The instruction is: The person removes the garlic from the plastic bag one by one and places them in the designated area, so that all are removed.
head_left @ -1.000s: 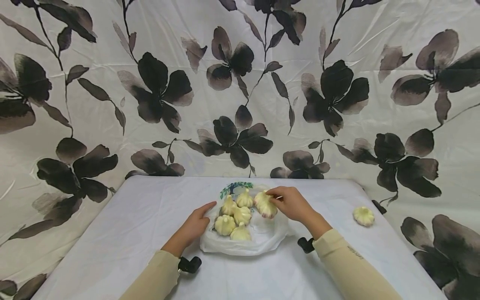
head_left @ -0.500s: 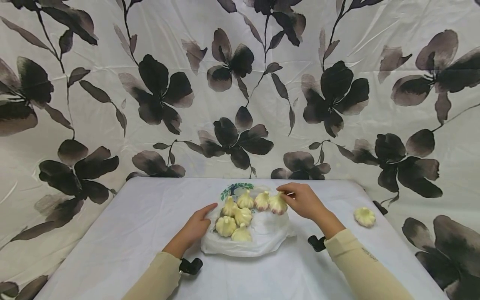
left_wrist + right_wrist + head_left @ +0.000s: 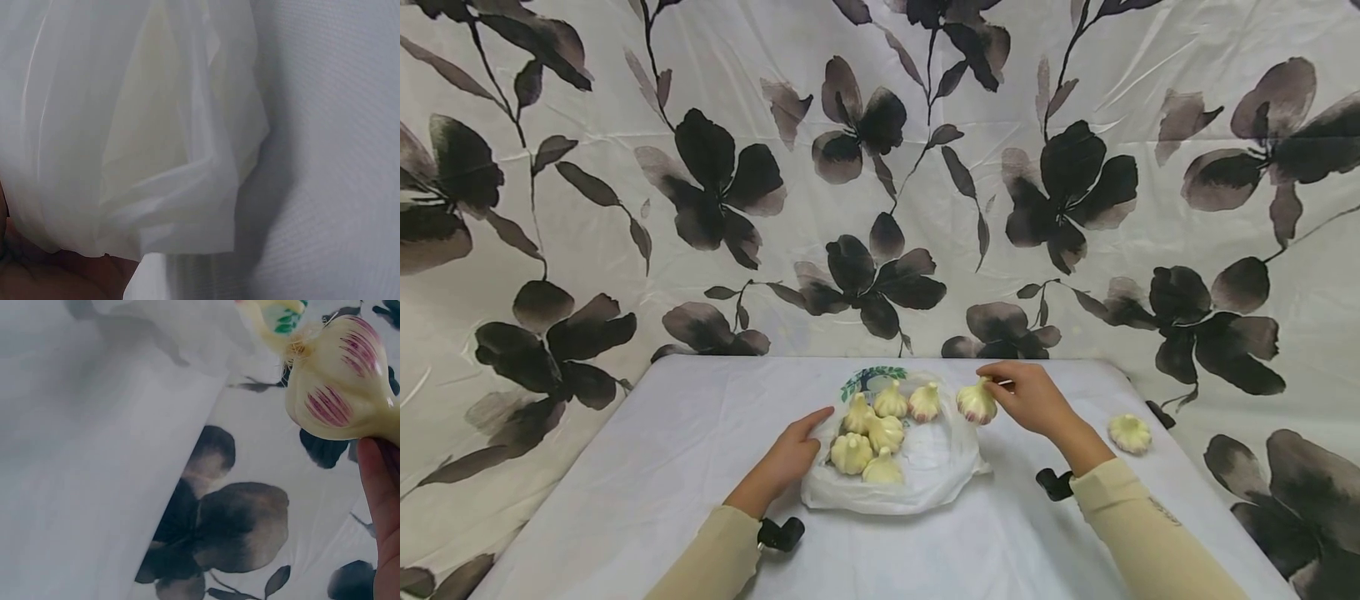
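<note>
A white plastic bag [image 3: 902, 497] lies on the table with its mouth spread open and several garlic bulbs [image 3: 852, 453] inside. My left hand [image 3: 792, 446] holds the bag's left rim, index finger extended along it. In the left wrist view the bag's folded plastic [image 3: 175, 137] covers most of the picture and part of the hand. My right hand [image 3: 1032, 398] pinches one garlic bulb [image 3: 977, 402] by its stem, just beyond the bag's right rim. Purple streaks and dry roots show on the held garlic bulb [image 3: 337, 381] in the right wrist view.
Another garlic bulb [image 3: 1129, 434] sits alone on the white-covered table [image 3: 625, 492], toward the right edge. A floral curtain [image 3: 880, 167] hangs behind the table. Green printing [image 3: 874, 379] shows on the bag's far side.
My right hand has carried the pinched garlic bulb rightward, from over the bag to past its rim. Another bulb it had covered now shows. The left hand stays in place.
</note>
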